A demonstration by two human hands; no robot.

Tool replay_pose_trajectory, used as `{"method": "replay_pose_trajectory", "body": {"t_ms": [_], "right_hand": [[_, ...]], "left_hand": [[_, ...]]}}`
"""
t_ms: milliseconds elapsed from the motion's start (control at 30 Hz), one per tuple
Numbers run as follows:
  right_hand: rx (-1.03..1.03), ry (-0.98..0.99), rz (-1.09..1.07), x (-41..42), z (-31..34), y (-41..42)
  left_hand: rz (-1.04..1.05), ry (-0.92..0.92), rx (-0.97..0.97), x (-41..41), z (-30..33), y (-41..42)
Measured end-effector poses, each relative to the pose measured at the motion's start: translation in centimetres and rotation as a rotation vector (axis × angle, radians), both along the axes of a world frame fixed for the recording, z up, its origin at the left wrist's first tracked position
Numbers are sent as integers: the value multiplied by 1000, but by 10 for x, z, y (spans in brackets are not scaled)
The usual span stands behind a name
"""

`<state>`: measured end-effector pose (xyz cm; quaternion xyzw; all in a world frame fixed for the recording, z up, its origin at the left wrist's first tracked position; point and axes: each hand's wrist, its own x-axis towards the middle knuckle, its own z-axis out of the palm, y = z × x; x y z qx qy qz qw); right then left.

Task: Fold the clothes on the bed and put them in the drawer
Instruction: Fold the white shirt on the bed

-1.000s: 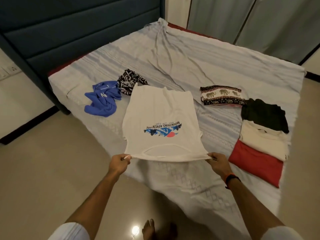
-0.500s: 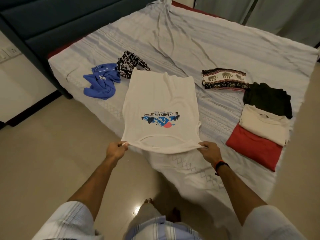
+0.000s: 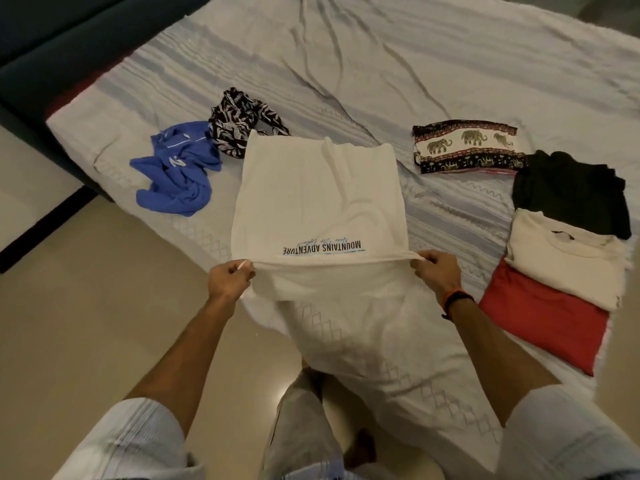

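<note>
Between the left hand [image 3: 230, 280] and right hand [image 3: 437, 270], each pinching a shoulder, the shirt [image 3: 318, 202] hangs limp, light; corner grips suit it.

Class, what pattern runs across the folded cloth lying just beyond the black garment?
Elephants in a pale band between dark ornate borders, on the folded cloth; head view.

Shirt print [image 3: 323, 249] half folded under; headboard [image 3: 52, 46] cut off.
</note>
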<state>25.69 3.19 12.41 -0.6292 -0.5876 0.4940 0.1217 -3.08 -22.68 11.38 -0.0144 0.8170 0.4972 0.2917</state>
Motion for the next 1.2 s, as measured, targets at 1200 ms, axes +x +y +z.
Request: {"method": "replay_pose_trajectory", "body": {"t_ms": [1200], "right_hand": [[145,-766,1026,-121,-171,6]], "left_hand": [[-1379,559,-843,-40,-166,97]]}}
